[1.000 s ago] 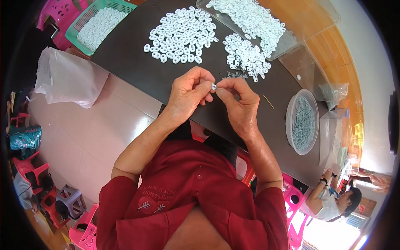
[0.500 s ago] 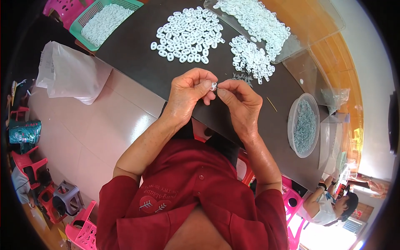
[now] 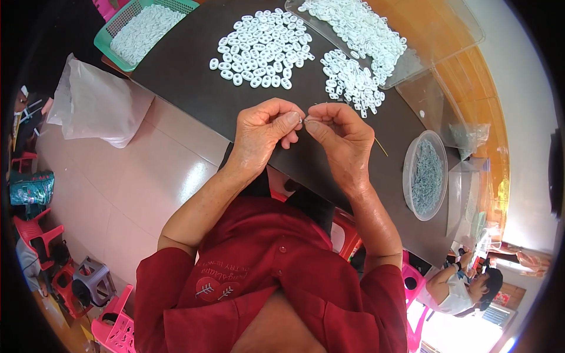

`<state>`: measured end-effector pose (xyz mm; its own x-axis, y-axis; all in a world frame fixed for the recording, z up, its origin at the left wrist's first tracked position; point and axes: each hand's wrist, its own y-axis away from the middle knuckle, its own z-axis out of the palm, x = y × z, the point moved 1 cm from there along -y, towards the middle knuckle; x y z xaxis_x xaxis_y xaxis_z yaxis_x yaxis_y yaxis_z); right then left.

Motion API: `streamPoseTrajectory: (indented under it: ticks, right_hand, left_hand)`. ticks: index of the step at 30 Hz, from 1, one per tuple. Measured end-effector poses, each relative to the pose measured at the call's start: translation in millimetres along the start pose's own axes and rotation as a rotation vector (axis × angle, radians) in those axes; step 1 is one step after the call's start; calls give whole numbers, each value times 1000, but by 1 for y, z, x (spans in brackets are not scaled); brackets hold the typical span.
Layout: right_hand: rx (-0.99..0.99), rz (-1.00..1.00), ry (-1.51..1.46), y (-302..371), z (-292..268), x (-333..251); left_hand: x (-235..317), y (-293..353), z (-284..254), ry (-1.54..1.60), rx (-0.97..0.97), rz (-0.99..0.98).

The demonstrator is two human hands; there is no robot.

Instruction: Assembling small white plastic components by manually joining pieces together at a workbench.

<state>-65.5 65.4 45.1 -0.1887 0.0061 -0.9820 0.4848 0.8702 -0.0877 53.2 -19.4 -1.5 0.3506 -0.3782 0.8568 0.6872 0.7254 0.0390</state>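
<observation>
My left hand (image 3: pixel 259 132) is closed in a pinch on a small white plastic piece, mostly hidden by the thumb and finger. Its fingertips almost meet those of my right hand (image 3: pixel 342 144), which pinches too, at the piece's edge; anything tiny in it is too small to make out. Both hands are above the near edge of the dark table (image 3: pixel 188 76). Beyond them lie a spread of white two-hole oval pieces (image 3: pixel 265 53) and a tighter heap of small white pieces (image 3: pixel 353 82). Tiny grey pins by my right fingers are mostly covered.
A clear tray (image 3: pixel 406 67) heaped with white pieces stands at the back. Right of my hands are a thin yellowish stick (image 3: pixel 381 147) and a round clear tub (image 3: pixel 407 188) of small grey-blue parts. A green basket (image 3: pixel 103 44) sits far left. Another person (image 3: pixel 456 291) is at lower right.
My right hand has tipped slightly, and its fingertips have closed in on the white piece. The piece, plainly visible before, is now mostly covered. The whole view has shifted a little.
</observation>
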Motion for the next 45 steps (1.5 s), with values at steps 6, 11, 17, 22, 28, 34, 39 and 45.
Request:
streamPoseTrajectory:
  ticks: [6,11,17,22,28,34,39,45]
  right_hand:
    - [-24,-42,129,0,-3,0]
    - [-42,-38,179,-5,-3,1]
    - [-62,-9,160,-12,-2,3]
    - [-37,38,213,-18,11,-2]
    - [-22,23,230,-12,11,8]
    - [-32,63,182,-12,16,10]
    - [-50,-22,199,-12,21,4]
    - [-86,-45,167,-12,20,5]
  left_hand:
    - [-1,3,1,-58,-15,-1]
    - [4,6,3,-359,4,107]
    - [7,2,3,-605,17,260]
    - [4,5,-5,-784,74,433]
    - [-12,6,0,-850,121,664]
    - [-15,11,-4,-842,193,661]
    - [-10,10,-8,-716,199,594]
    - [-9,10,-10,-599,223,552]
